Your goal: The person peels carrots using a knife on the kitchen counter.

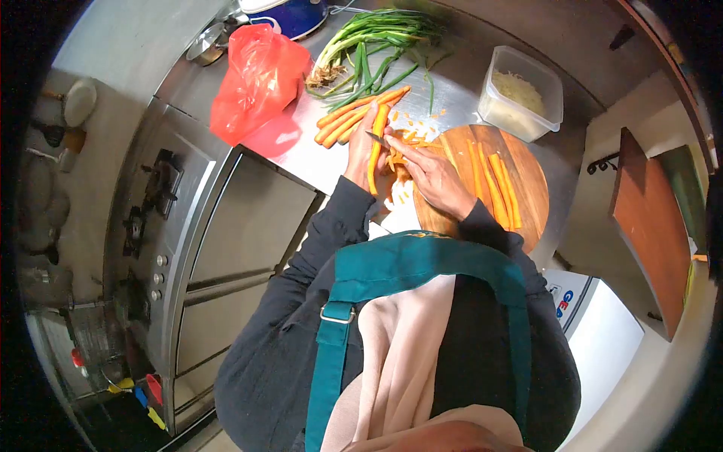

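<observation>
On steel tabletop (456,84): round wood board (531,173) w/ loose carrots (493,192); L hand (360,154), closed round held carrot (374,160) nr board's L edge; R hand (437,178), curled on knife (374,136), blade across carrot; peelings (413,138) beside. Risk: blade slip into L hand; cause: thin, poss. damp carrot, grip close to edge.

To the left of the left hand (363,143), a red plastic bag (260,83) and, farther off, a gas stove (181,173) are noted. Spring onions (384,34) are laid beyond it. Beyond the right hand (440,179), rightward, pale shreds (520,92) are held in a translucent tub (508,122).
</observation>
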A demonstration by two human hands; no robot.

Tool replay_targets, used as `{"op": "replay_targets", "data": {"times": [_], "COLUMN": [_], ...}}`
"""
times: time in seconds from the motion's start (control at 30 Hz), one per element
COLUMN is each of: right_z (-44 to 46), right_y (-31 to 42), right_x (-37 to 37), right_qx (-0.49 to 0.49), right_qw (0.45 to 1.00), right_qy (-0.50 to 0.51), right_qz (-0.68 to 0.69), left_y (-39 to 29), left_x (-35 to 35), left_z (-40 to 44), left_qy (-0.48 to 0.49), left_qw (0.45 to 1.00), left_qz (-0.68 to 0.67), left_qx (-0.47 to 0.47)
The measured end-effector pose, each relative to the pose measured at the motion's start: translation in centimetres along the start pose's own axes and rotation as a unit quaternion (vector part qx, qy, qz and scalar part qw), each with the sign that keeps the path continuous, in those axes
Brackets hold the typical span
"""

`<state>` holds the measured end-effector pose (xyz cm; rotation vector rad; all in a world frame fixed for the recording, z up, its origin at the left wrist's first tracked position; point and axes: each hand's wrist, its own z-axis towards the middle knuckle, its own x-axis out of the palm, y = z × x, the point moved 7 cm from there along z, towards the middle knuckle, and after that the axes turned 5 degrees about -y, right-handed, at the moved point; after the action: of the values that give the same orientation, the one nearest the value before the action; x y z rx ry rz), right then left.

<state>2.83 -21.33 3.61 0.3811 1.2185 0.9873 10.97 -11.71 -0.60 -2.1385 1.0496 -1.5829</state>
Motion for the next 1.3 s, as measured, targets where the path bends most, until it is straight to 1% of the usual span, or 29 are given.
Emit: {"op": "replay_targets", "data": {"times": [0.07,0.1,0.17,0.23,0.3,0.33,0.4,0.47,0.5,0.53,0.57,0.6,0.63,0.67,0.7,0.73,0.8,0.83,0.97,1.03,1.07,1.13,1.17,1.3], "right_z": [0.2,0.4,0.6,0.7,1.1,1.4,1.7,1.5,1.2,1.2,1.1,1.1,1.3,1.6,1.8,1.8,1.6,1.5,1.7,2.3,2.1,1.9,1.8,2.3], "right_y": [0.0,0.2,0.6,0.4,-0.3,-1.0,-1.3,-0.6,0.7,0.9,0.7,0.5,0.2,-0.1,-0.1,0.0,0.5,1.5,0.4,0.3,0.5,1.1,1.2,0.5], "right_x": [-0.2,-0.4,-0.7,-0.7,-1.0,-1.4,-1.6,-1.5,-1.8,-1.6,-1.4,-1.1,-1.2,-1.6,-2.0,-2.0,-1.8,-1.9,-1.3,-2.3,-2.5,-2.5,-2.1,-1.7], "right_qx": [-0.016,-0.020,-0.025,-0.003,0.005,0.015,-0.003,0.013,-0.007,-0.007,0.009,0.025,0.025,0.011,-0.002,-0.002,0.008,0.010,0.022,0.002,0.002,0.095,-0.007,0.001], "right_qw": [1.000,0.999,0.999,0.998,0.997,0.996,0.996,0.999,0.999,0.999,0.999,0.999,0.999,0.999,0.997,0.997,0.999,0.998,0.997,0.997,0.997,0.995,0.999,0.998], "right_qy": [-0.024,-0.029,-0.033,-0.026,-0.046,-0.066,-0.077,-0.036,-0.045,-0.044,-0.030,-0.016,-0.016,-0.042,-0.068,-0.069,-0.033,-0.018,-0.025,-0.064,-0.065,0.008,-0.048,-0.043], "right_qz": [-0.008,-0.022,-0.035,-0.063,-0.063,-0.064,-0.045,-0.019,0.016,0.016,0.017,0.019,0.019,0.027,0.036,0.037,0.043,0.056,0.075,0.036,0.036,0.038,0.023,0.052], "left_y": [-0.3,-0.6,-0.7,-0.5,-0.4,-0.2,0.5,0.5,0.1,-0.2,-0.2,-0.1,-0.1,-0.2,0.1,0.2,0.1,0.0,0.2,0.3,0.5,0.3,0.2,0.4], "left_x": [0.3,0.4,0.2,-0.1,-0.1,-0.4,-0.3,-0.3,0.1,0.4,0.5,0.3,0.3,0.3,0.2,0.2,0.2,0.3,0.3,0.4,0.4,0.6,0.5,0.6], "left_z": [-0.5,-1.3,-1.1,-1.1,-1.1,-0.9,-0.6,-0.5,-0.6,-0.8,-1.0,-1.0,-0.9,-0.8,-0.8,-0.7,-0.6,-0.8,-0.4,-0.3,-0.2,-0.6,-0.4,-0.1], "left_qy": [-0.012,-0.055,-0.067,-0.078,-0.070,-0.071,-0.023,-0.017,-0.024,-0.031,-0.070,-0.070,-0.045,-0.019,-0.010,-0.010,-0.035,-0.035,-0.002,0.014,0.015,-0.017,0.002,0.032], "left_qw": [1.000,0.997,0.995,0.994,0.989,0.989,0.994,0.996,0.997,0.998,0.997,0.997,0.997,0.996,0.997,0.997,0.997,0.998,0.999,0.999,0.999,0.998,0.999,0.998], "left_qz": [0.013,0.055,0.063,0.070,0.120,0.120,0.098,0.079,0.065,0.050,0.015,0.015,0.037,0.060,0.064,0.065,0.024,0.019,-0.004,-0.004,-0.003,-0.010,0.003,-0.016], "left_qx": [0.008,0.020,0.027,0.033,0.054,0.054,0.035,0.034,0.033,0.031,0.034,0.034,0.047,0.059,0.046,0.046,0.064,0.048,0.035,0.046,0.046,0.063,0.053,0.042]}}
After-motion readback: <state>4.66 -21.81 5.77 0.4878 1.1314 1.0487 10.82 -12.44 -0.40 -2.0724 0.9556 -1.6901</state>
